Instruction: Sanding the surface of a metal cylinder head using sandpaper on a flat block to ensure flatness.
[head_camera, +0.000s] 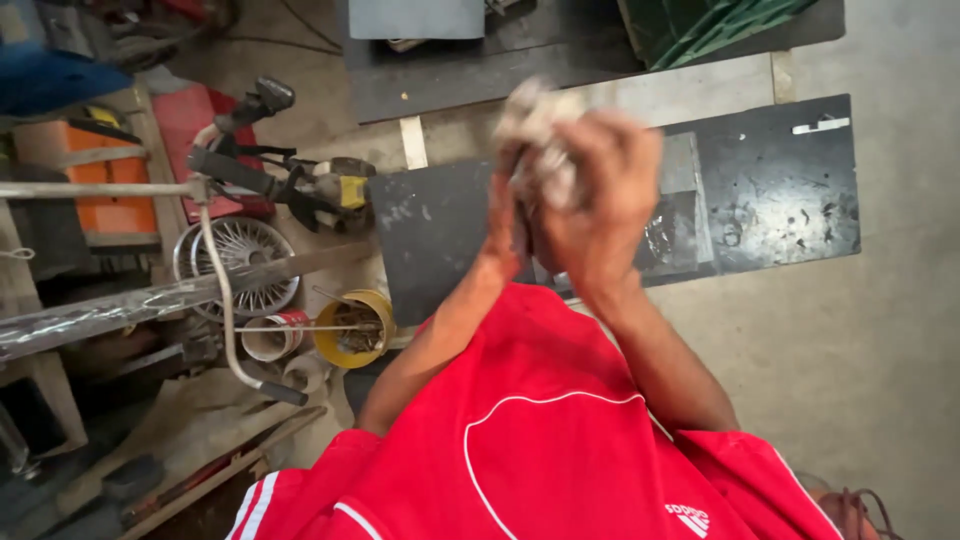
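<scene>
While one rag (535, 125) bunches, two hands (590, 200) clasp it.

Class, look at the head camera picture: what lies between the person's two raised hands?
In the head view, a crumpled pale rag is bunched between the left hand and the right hand; both hands press on it. The picture is motion-blurred.
</scene>
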